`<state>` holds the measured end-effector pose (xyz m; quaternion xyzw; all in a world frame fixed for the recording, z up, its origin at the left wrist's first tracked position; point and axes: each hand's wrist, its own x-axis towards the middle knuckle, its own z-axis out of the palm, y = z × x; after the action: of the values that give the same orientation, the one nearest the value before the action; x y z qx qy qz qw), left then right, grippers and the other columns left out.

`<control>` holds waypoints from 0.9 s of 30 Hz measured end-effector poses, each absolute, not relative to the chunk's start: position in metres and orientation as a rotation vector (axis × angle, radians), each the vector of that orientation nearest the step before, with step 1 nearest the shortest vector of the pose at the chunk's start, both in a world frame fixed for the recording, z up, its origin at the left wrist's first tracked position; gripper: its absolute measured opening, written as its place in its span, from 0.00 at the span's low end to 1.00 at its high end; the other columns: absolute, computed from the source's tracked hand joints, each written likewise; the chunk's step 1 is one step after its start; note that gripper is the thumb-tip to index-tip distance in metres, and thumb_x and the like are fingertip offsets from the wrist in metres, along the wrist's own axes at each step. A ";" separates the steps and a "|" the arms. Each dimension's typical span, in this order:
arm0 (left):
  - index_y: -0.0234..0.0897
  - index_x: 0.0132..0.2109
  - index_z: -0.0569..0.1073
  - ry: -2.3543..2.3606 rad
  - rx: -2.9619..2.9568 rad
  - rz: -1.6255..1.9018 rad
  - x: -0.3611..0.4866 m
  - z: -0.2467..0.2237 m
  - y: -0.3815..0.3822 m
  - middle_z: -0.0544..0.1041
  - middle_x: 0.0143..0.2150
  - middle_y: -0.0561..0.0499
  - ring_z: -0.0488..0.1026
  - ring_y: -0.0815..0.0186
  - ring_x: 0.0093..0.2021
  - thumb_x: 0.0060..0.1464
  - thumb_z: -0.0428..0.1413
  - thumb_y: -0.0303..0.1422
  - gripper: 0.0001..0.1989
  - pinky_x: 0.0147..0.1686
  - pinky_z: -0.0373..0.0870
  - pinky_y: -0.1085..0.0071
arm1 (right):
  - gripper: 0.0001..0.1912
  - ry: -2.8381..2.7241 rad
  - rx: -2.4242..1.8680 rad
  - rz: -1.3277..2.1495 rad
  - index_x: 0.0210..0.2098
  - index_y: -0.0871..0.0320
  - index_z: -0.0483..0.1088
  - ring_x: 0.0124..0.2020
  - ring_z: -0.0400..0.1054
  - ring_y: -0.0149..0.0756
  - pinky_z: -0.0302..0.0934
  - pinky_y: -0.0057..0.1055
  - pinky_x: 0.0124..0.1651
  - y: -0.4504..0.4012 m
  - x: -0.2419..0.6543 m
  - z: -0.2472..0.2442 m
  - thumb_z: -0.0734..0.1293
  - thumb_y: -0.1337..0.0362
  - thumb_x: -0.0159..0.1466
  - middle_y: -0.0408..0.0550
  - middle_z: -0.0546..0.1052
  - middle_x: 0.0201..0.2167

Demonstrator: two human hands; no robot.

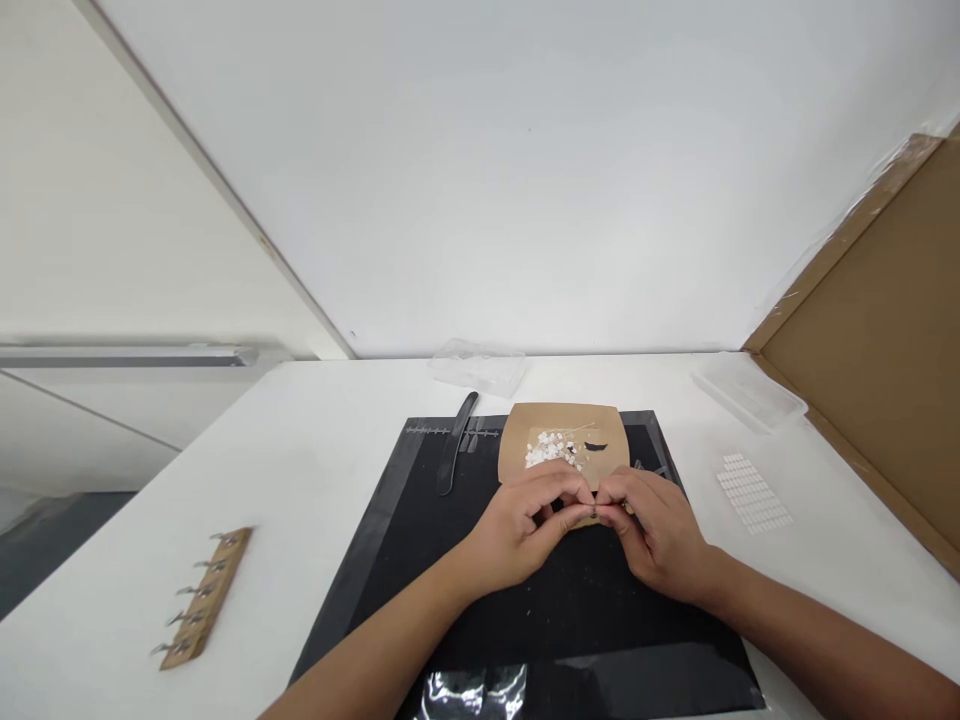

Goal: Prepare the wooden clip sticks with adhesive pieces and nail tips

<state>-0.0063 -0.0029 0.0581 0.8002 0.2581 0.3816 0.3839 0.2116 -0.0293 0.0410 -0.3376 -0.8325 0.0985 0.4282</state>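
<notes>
bare forearms [367, 645] are spanning black mat [585, 620]; left hand [517, 528] and right hand [664, 532] are pinching a tiny piece [595, 508], possibly dark, over tan tray [516, 430] holding white bits [551, 447].

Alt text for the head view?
A person's left hand and right hand meet fingertip to fingertip, pinching something tiny, unidentifiable, at the near edge of a brown tray of small white pieces on a black mat. A wooden strip with metal clips lies left, a white gridded sheet right.
</notes>
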 end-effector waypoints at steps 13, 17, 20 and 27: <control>0.36 0.40 0.76 0.507 2.152 1.023 -0.007 0.065 -0.001 0.75 0.33 0.49 0.73 0.67 0.34 0.71 0.54 0.30 0.09 0.37 0.71 0.71 | 0.07 -2.081 -0.762 0.313 0.41 0.54 0.66 0.33 0.66 0.37 0.62 0.33 0.39 -0.031 0.212 0.049 0.60 0.72 0.74 0.45 0.73 0.32; 0.36 0.38 0.77 0.494 2.165 1.031 -0.007 0.067 -0.002 0.76 0.32 0.49 0.74 0.66 0.34 0.71 0.53 0.30 0.11 0.37 0.72 0.70 | 0.08 -2.057 -0.752 0.422 0.40 0.53 0.65 0.33 0.67 0.36 0.62 0.33 0.39 -0.031 0.211 0.049 0.60 0.70 0.75 0.44 0.73 0.31; 0.35 0.39 0.77 0.472 2.153 1.022 -0.008 0.068 -0.003 0.78 0.33 0.48 0.75 0.66 0.35 0.70 0.54 0.28 0.10 0.38 0.72 0.71 | 0.08 -2.034 -0.736 0.525 0.40 0.53 0.65 0.33 0.66 0.35 0.61 0.32 0.39 -0.032 0.210 0.049 0.60 0.69 0.76 0.43 0.73 0.31; 0.35 0.40 0.78 0.461 2.130 1.017 -0.009 0.068 -0.003 0.78 0.34 0.47 0.76 0.66 0.35 0.69 0.56 0.27 0.08 0.38 0.73 0.71 | 0.08 -2.018 -0.712 0.597 0.39 0.54 0.65 0.32 0.66 0.34 0.61 0.32 0.38 -0.032 0.211 0.050 0.59 0.68 0.77 0.43 0.73 0.31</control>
<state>-0.0088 -0.0034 0.0681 0.8263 0.1788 0.3945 0.3599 0.2107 -0.0325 0.0503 -0.2873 -0.8138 0.2408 0.4441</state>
